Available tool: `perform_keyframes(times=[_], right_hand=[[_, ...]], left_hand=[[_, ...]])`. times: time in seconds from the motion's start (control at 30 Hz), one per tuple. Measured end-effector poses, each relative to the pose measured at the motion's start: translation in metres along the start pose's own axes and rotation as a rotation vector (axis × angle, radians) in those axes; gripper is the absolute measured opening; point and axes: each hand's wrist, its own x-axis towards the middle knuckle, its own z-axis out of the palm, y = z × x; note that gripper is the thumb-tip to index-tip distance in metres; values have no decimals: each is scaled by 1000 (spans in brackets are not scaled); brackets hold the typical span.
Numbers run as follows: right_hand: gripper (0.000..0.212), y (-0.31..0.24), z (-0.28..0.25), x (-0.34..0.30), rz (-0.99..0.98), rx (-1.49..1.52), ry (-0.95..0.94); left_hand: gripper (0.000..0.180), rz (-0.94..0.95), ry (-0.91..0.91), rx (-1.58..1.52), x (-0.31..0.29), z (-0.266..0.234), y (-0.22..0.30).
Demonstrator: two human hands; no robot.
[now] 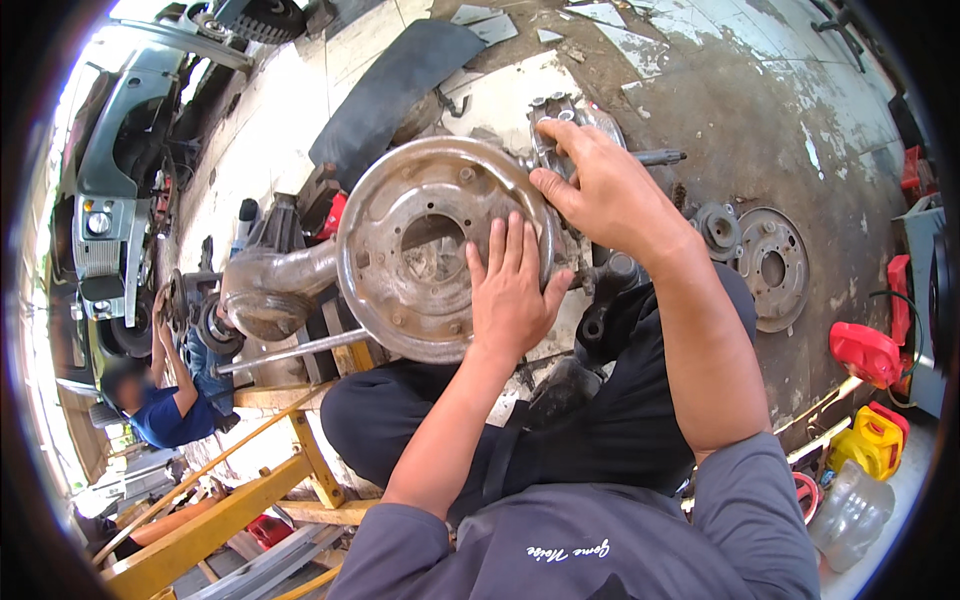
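Observation:
A large, round, worn metal brake backing plate [385, 215] with a hole in its middle stands in front of me, at the end of an axle housing [280, 280]. Flat on the plate's right side lies my left hand [512, 295], fingers stretched out, near the centre hole. My right hand [605, 185] is at the plate's upper right rim, its thumb and forefinger apart with nothing visible between them; its other fingers are partly hidden. Just beyond that hand sits a greasy metal part [575, 115] with a shaft sticking out to the right.
Another backing plate [775, 265] lies on the floor at the right, beside a small hub-like part [717, 230]. Red [865, 352] and yellow jugs [865, 442] stand far right. A yellow frame [220, 520] is at lower left. A co-worker [165, 410] crouches at far left, near a vehicle [110, 200].

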Motion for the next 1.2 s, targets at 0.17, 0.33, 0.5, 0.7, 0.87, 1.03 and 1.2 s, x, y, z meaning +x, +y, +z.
perform_keyframes(times=[0.17,0.33,0.5,0.7,0.87,1.03,1.2], right_hand=[[48,2,-1,5,-6,-38,4],[48,-1,-1,1,16,-2,-15],[48,0,-1,6,-7,-58,-7],[48,-5,1,-4,15,-45,1],[49,-1,0,2,-10,-40,-4],[49,2,1,0,-18,-69,8],[49,1,-3,1,1,-41,-16]], left_hand=[[76,2,-23,10,17,-7,-3],[79,-1,20,-3,4,2,2],[80,5,-3,-2,14,-4,-3],[78,26,-30,-5,-4,-8,0],[78,6,-51,-20,20,-9,-8],[79,20,6,-25,-3,-3,4],[77,-24,15,-87,16,-1,-2]])
